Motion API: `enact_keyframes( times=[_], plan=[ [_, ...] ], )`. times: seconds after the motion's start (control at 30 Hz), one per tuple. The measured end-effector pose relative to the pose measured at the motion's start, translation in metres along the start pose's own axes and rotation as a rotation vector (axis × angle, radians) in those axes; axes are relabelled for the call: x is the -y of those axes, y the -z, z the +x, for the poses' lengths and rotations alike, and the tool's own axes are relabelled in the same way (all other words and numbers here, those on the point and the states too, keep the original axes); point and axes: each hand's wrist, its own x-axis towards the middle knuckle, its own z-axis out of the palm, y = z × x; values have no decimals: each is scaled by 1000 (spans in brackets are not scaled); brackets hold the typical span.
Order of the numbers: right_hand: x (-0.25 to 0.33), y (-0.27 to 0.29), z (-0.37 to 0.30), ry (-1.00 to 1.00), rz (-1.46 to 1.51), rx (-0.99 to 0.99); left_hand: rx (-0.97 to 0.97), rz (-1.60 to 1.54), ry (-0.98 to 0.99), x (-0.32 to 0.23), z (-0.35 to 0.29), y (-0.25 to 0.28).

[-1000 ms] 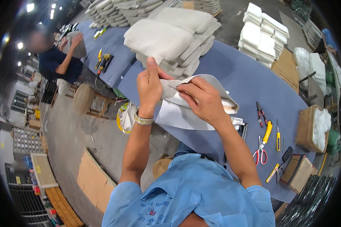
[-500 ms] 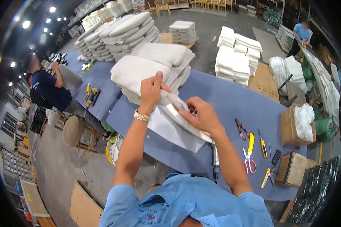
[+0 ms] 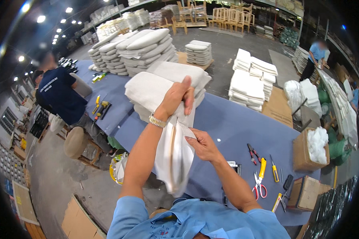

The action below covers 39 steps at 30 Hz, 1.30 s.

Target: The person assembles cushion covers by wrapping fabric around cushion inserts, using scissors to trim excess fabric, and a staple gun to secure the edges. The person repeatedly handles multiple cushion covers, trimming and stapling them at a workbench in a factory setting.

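Note:
A long piece covered in white fabric (image 3: pixel 163 163), with a thin brown strip along its edge, hangs toward me in front of a stack of pale folded padded covers (image 3: pixel 147 89). My right hand (image 3: pixel 204 145) pinches a flap of its fabric between thumb and fingers. At the piece's far end is my left hand (image 3: pixel 179 97), a metal watch on its wrist, fingers stretched out against the piece and the stack. The piece's lower end is blurred by motion. Partly hidden by my right forearm, a grey metal tool (image 3: pixel 234 166) lies on the blue-covered table (image 3: pixel 231 123).
Right on the table lie red-handled pliers (image 3: pixel 252 154), scissors (image 3: pixel 260 186), a yellow screwdriver (image 3: pixel 274 169) and a cutter knife (image 3: pixel 277 202). Beyond stands a carton of white stuffing (image 3: pixel 305 149). Cushion stacks (image 3: pixel 147 49) rise at the back left. A co-worker (image 3: pixel 62 91) stands left.
The white piece has swung from pointing lower right to hanging toward me. My right hand has moved down and now pulls its fabric sideways. My left hand has shifted slightly right.

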Motion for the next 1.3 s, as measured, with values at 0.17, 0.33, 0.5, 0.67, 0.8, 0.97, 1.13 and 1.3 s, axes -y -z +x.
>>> enact_keyframes(
  times=[0.17, 0.33, 0.5, 0.67, 0.8, 0.97, 1.13, 1.3],
  plan=[
    [-37, 6, -86, -319, 0, -218, 440, 114, 364, 67, 27, -72],
    [-159, -17, -187, -512, 509, -718, 341, 100, 601, 224, -24, -150],
    [-145, 11, -232, -573, 422, -800, 386, 58, 492, 259, -53, -192],
    [-151, 26, -238, -531, 116, -849, 374, 314, 142, 233, -114, -184],
    [-178, 45, -231, -544, -92, -906, 498, 433, 161, 211, -151, -168],
    [-146, 38, -203, -547, -324, -832, 471, 625, 300, 191, -153, -167],
    [-114, 42, -196, -699, -580, -714, 497, 730, 282, 193, -137, -172],
    [-63, 34, -167, -271, -811, -811, 523, 696, 258, 197, -131, -176]
  ],
)
